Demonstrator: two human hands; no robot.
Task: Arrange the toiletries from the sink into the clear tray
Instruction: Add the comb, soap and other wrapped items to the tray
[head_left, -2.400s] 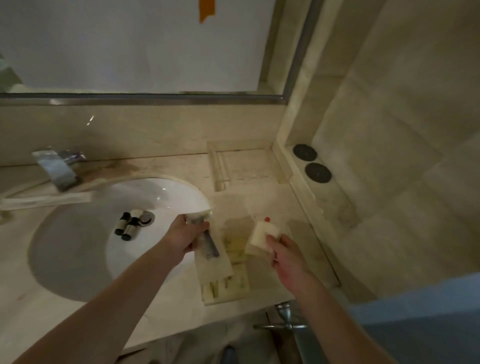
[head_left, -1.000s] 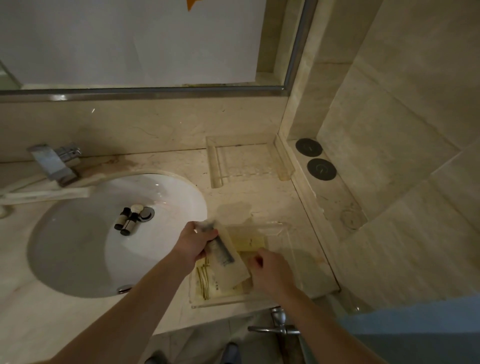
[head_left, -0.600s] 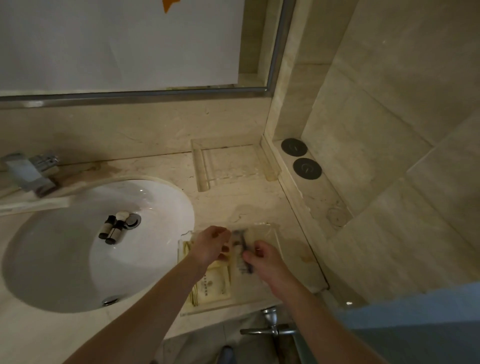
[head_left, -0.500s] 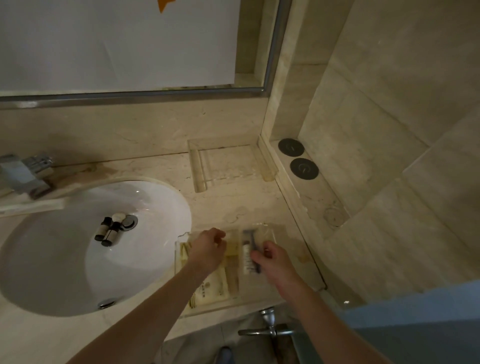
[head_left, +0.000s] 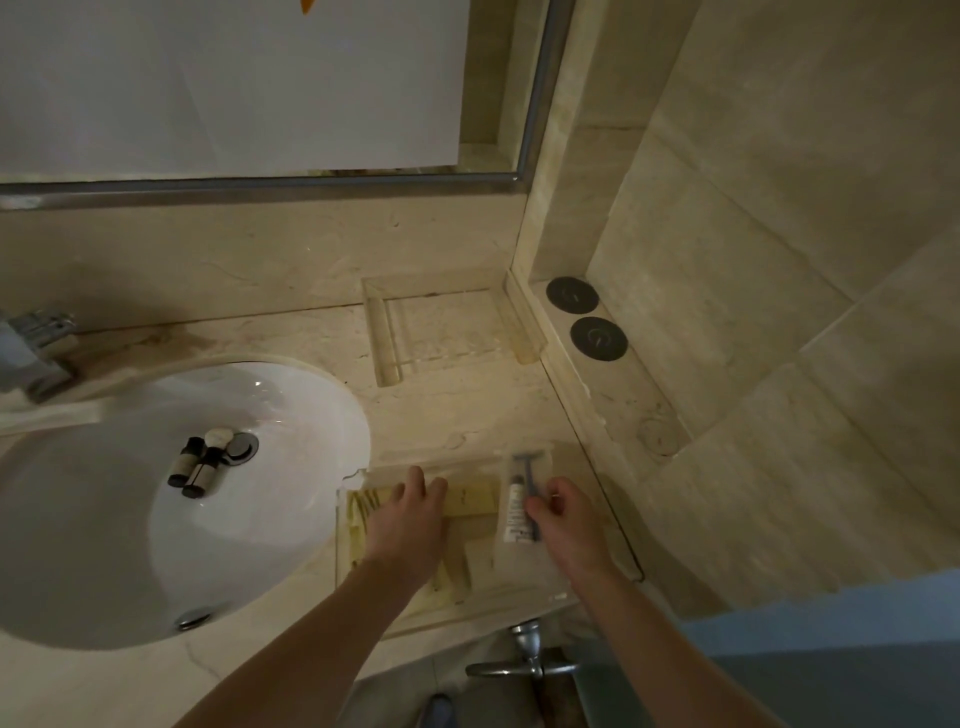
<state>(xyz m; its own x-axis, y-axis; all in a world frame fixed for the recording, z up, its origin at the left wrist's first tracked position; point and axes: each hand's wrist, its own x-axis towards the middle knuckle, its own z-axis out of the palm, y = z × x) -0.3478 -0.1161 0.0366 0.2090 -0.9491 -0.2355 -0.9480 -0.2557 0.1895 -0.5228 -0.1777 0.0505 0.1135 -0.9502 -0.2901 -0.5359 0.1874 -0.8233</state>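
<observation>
Both hands work in the clear tray at the surface's near edge: the left hand lies flat, fingers straight, on yellow packets; the right hand pinches the razor pack. Small bottles lie in the sink at 9 o'clock. A second tray sits at 12 o'clock. The faucet is cut off.

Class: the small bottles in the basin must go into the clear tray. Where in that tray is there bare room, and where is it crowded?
Crowded: the clear tray holds flat packets under the left hand and a razor packet pinched by the right hand. Bare: the strip between razor packet and the tray's right wall. The small bottles lie by the drain.
</observation>
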